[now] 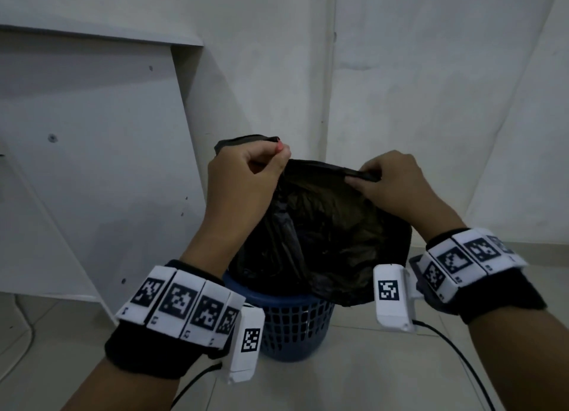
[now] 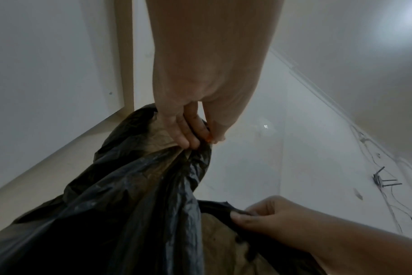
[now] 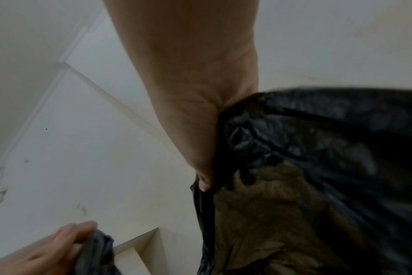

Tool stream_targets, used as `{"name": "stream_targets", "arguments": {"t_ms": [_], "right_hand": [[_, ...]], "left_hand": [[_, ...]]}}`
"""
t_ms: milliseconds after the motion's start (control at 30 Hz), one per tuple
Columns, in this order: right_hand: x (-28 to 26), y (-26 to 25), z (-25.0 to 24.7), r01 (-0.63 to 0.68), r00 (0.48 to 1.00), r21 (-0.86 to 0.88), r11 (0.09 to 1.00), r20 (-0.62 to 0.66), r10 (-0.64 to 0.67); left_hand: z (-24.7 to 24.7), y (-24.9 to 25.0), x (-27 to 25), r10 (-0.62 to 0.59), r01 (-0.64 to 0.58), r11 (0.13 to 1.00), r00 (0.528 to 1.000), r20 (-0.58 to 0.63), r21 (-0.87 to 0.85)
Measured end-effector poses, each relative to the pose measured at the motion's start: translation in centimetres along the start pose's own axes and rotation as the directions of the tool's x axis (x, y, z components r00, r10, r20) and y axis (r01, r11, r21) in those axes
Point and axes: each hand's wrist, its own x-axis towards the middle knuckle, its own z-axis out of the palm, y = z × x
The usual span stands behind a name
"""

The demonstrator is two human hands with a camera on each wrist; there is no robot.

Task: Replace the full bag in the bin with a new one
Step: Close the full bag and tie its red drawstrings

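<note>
A black plastic bag (image 1: 323,232) hangs with its lower part inside a blue mesh bin (image 1: 292,324) on the floor. My left hand (image 1: 246,170) pinches the bag's top edge at the left, fingers curled round the plastic. Further right, my right hand (image 1: 388,180) pinches the top edge too, and the edge is stretched between the two hands. In the left wrist view the left hand (image 2: 195,134) grips bunched plastic of the bag (image 2: 129,204), with the right hand (image 2: 266,217) below. The right wrist view shows my right hand (image 3: 205,178) pinching the bag (image 3: 318,148). Brownish stuff shows inside.
A white board (image 1: 92,164) leans against the wall to the left of the bin. White walls meet in a corner behind it. Black cables (image 1: 455,349) trail over the tiled floor by my wrists. More wires (image 2: 386,186) lie along the wall's foot.
</note>
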Motion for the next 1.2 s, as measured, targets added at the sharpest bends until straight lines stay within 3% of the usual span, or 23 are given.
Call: {"name": "stream_targets", "arguments": {"t_ms": [100, 200, 333, 600, 967, 1033, 1200], "right_hand": [[0.0, -1.6, 0.3, 0.122, 0.991, 0.107, 0.987, -0.067, -0.115], [-0.4, -3.7, 0.8, 0.253, 0.966, 0.175, 0.952, -0.096, -0.239], [-0.9, -5.3, 2.4, 0.363, 0.932, 0.164, 0.917, -0.066, -0.357], [-1.0, -6.0, 3.9, 0.421, 0.907, 0.174, 0.89, -0.089, -0.411], [-1.3, -4.9, 4.8, 0.455, 0.888, 0.096, 0.885, -0.113, -0.445], [-1.3, -4.8, 4.8, 0.439, 0.897, 0.071, 0.896, -0.079, -0.434], [-0.9, -4.0, 4.7, 0.382, 0.924, -0.024, 0.924, -0.015, -0.383]], "left_hand": [[0.2, -0.2, -0.2, -0.028, 0.028, 1.0, 0.999, 0.024, 0.004], [0.2, -0.9, 0.0, -0.174, 0.178, 0.983, 0.981, 0.088, -0.046], [0.1, -1.5, 0.1, -0.347, 0.367, 0.925, 0.922, 0.171, -0.102], [0.3, -1.9, -0.3, -0.49, 0.519, 0.851, 0.841, 0.229, -0.082], [1.7, -2.4, -0.9, -0.638, 0.745, 0.62, 0.662, 0.394, -0.247], [2.0, -2.3, -1.0, -0.652, 0.746, 0.641, 0.654, 0.383, -0.182], [1.6, -2.7, -0.5, -0.608, 0.651, 0.758, 0.723, 0.327, -0.031]]}}
